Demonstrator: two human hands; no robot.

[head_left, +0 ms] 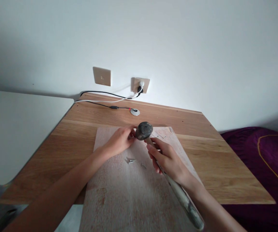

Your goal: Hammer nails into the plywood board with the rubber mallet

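The 2 hands are apart: the right hand (169,157) wraps around the handle of a hammer (177,190) below its dark head, while the left hand (121,140) curls its fingers near that head, though whether they pinch anything cannot be told. The hammer is above a pale board (114,196), where small metal fasteners (131,161) lie. The board overhangs the near edge of a wooden desk (226,177), with cables (102,92) running to 1 of 2 wall plates (102,76) behind.

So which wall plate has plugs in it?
The right-hand wall plate: a white plug and a black plug sit in it; the left plate has none.
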